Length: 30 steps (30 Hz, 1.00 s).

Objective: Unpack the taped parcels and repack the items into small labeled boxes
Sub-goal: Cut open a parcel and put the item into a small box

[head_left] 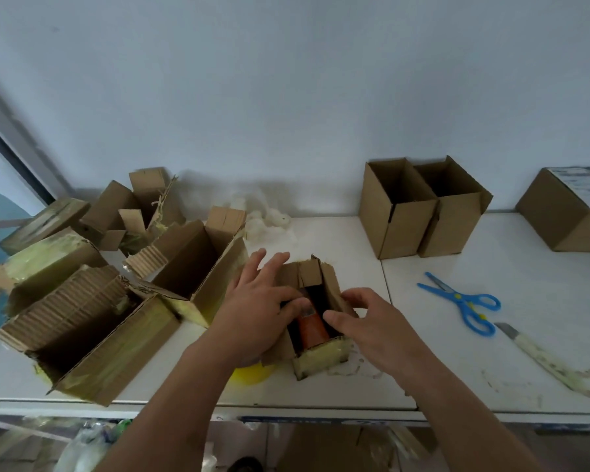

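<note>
A small taped parcel (322,361) stands open in the middle of the white table (542,301), its flaps torn back. An orange item (312,330) with a dark top lies inside it. My left hand (258,301) rests on the parcel's left flap, thumb reaching into the opening and touching the item's top. My right hand (365,321) holds the right wall, thumb curled over the edge next to the item. Two empty small boxes (423,212) stand upright at the back right. A closed labeled box (569,212) sits at the far right.
Several opened, tape-covered cartons (92,338) crowd the left side. Crumpled white wrapping (269,216) lies by the wall. Blue scissors (464,303) and a utility knife (525,342) with tape scraps lie to the right. A yellow object (252,373) peeks out under my left forearm.
</note>
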Motion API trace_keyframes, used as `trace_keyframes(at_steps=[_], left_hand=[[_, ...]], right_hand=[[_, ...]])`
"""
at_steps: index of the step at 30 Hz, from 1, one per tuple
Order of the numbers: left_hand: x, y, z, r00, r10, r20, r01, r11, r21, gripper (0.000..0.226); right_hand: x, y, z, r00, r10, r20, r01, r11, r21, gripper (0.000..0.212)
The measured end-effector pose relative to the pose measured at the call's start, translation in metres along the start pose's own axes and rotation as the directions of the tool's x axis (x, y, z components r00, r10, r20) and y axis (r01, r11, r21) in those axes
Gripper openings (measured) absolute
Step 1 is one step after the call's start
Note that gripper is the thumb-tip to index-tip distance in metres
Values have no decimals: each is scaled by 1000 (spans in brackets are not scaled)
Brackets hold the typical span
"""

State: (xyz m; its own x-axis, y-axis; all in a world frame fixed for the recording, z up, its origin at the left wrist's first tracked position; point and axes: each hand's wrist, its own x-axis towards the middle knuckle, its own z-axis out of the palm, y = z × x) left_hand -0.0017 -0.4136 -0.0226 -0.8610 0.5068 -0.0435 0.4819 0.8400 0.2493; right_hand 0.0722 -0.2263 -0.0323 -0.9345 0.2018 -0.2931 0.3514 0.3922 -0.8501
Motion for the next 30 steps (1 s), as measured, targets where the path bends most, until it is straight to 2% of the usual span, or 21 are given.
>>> trace_keyframes(at_steps=[2,6,8,11,13,17,20,22,24,27,30], left_hand=[[2,-1,-5,999,15,52,-20,995,102,45],[5,0,-16,990,101,102,-123,960,250,79],[4,-3,-20,990,124,67,-139,939,315,81],[5,-6,-26,997,79,-8,-71,932,356,88],[10,-3,-26,1000,4,-20,2,951,310,87],[32,6,-19,987,-160,-6,159,978,138,68],[40,7,-6,974,-226,-27,224,972,-76,50],[42,8,-4,957,-288,15,281,918,-281,53],[44,6,-1,952,-303,34,293,879,-376,65],[51,4,3,938,-345,24,324,853,-409,62],[54,0,5,943,-332,7,312,878,-364,54]], right_hand=[[0,1,-1,1000,5,17,-6,1000,25,47],[-3,-1,0,1000,-11,22,10,999,35,44],[-3,0,0,999,-24,31,23,999,31,44],[-3,0,1,998,-45,44,44,999,21,44],[-5,-1,2,997,-60,52,59,998,11,43],[-9,-2,6,995,-86,56,87,996,-16,43],[-10,1,12,995,-90,41,90,996,4,42],[-10,4,16,996,-80,24,79,994,71,33],[-10,6,22,998,-63,11,61,989,135,22],[-10,7,32,998,-61,-17,63,981,182,23],[-10,7,39,998,-38,-52,49,973,224,27]])
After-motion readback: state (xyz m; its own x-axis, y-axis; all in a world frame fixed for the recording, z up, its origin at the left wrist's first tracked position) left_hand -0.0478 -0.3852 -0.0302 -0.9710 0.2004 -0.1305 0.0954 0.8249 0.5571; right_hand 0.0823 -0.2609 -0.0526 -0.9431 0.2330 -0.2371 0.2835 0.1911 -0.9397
